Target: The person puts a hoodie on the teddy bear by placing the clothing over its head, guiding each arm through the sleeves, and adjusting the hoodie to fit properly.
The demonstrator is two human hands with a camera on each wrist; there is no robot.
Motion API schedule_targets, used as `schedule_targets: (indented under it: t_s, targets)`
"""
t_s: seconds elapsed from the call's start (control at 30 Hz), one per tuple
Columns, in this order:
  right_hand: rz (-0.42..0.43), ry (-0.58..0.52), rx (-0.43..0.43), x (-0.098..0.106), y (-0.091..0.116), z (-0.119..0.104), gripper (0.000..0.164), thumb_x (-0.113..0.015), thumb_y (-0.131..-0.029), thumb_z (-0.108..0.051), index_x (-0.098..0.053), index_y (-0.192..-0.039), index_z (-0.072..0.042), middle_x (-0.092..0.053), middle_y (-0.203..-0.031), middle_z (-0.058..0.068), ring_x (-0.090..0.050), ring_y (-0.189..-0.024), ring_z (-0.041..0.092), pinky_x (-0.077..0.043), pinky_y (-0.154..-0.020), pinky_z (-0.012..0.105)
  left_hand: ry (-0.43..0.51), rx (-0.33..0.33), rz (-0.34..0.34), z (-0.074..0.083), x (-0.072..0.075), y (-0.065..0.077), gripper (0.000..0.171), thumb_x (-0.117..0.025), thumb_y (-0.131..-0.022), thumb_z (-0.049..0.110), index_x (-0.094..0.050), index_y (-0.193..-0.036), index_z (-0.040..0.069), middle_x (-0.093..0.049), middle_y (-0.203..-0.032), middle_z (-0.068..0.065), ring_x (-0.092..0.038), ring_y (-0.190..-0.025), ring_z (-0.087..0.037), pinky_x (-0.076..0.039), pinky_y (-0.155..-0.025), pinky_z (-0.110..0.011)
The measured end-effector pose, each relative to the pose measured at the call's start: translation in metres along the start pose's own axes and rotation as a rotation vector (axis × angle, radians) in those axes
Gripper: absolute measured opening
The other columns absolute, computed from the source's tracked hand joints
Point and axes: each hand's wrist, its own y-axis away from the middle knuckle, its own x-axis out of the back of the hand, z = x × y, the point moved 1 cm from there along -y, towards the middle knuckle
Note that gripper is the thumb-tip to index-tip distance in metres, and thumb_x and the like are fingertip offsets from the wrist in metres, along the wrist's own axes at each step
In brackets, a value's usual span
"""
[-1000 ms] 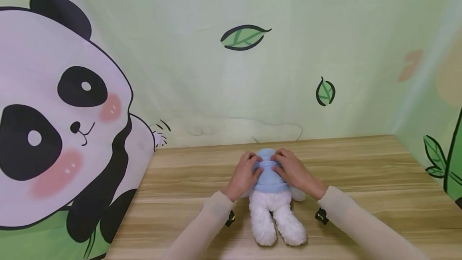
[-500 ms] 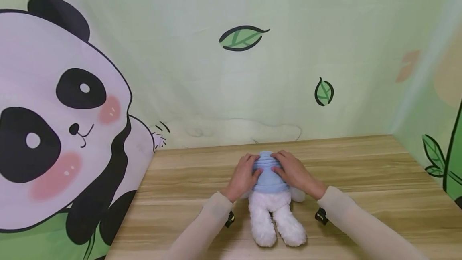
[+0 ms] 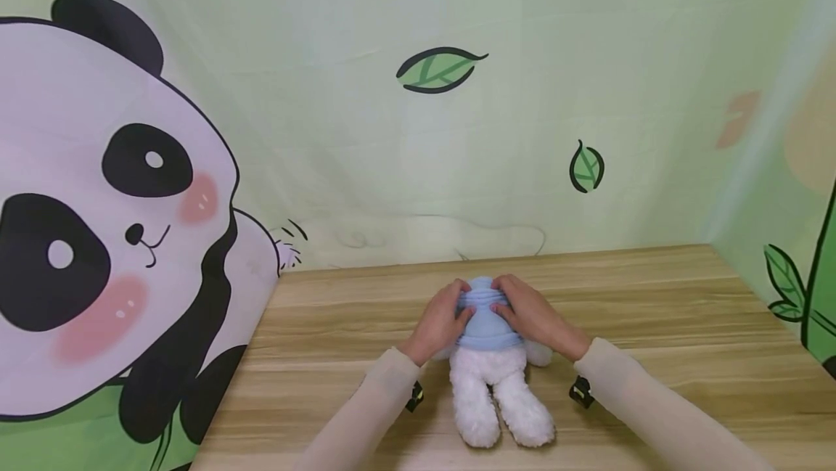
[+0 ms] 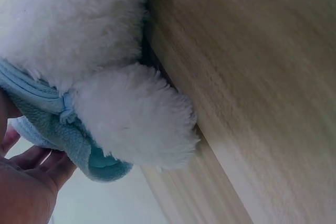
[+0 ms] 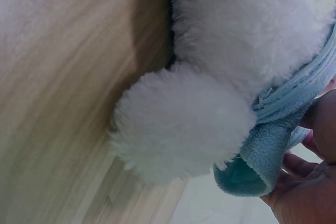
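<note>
A fluffy white plush toy [image 3: 480, 398] lies on the wooden table, its legs toward me. Light blue clothing [image 3: 486, 329] covers its upper body, bunched in folds near the far end, and its head does not show. My left hand [image 3: 439, 317] holds the clothing from the left, thumb on the front and fingers curled at the top. From the right, my right hand [image 3: 532, 315] grips it the same way. The left wrist view shows a white furry arm [image 4: 136, 116] poking from a blue sleeve [image 4: 102, 163]; the right wrist view shows the other arm [image 5: 181, 124] and its sleeve [image 5: 247, 174].
The wood-grain table [image 3: 326, 326] reaches back to a green printed backdrop [image 3: 339, 137] with a large panda [image 3: 85, 188] at the left. Black wrist devices sit under both sleeves, the left one [image 3: 416, 396] and the right one [image 3: 580, 391].
The top of the blue clothing has drawn down toward me and gathered into more folds. My fingers have shifted slightly with it, while the toy's legs stay in place.
</note>
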Motion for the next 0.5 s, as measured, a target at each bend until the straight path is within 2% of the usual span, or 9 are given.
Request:
schedule_targets:
  t_s: [0.2,0.33,0.5]
  targets:
    - [0.000,0.009,-0.021,0.0001,-0.0005,-0.0005,0.042,-0.067,-0.093,-0.012,-0.052,-0.128,0.004,-0.058,-0.123,0.022,-0.057,-0.115,0.038,-0.048,-0.096,0.050,-0.018,0.022,-0.003,-0.0004,-0.0010,0.0003,0.049,-0.061,-0.097,0.018,-0.045,-0.140,0.002,-0.057,-0.125,-0.015,-0.055,-0.117,-0.028,-0.048,-0.099,-0.040]
    - [0.011,0.023,-0.024,0.0015,-0.0006,-0.0016,0.040,-0.068,-0.092,-0.014,-0.055,-0.125,0.005,-0.059,-0.118,0.020,-0.058,-0.108,0.037,-0.049,-0.092,0.049,-0.034,0.019,-0.013,-0.0017,-0.0012,-0.0002,0.040,-0.061,-0.098,0.020,-0.053,-0.133,0.003,-0.053,-0.126,-0.014,-0.053,-0.117,-0.027,-0.048,-0.099,-0.038]
    - [-0.001,-0.006,-0.024,0.0009,0.0004,-0.0007,0.037,-0.066,-0.093,-0.014,-0.055,-0.124,0.004,-0.056,-0.119,0.019,-0.060,-0.108,0.033,-0.050,-0.092,0.047,0.010,0.015,-0.036,-0.0032,-0.0018,0.0001,0.034,-0.059,-0.099,0.018,-0.051,-0.129,0.003,-0.054,-0.130,-0.016,-0.056,-0.120,-0.028,-0.047,-0.101,-0.040]
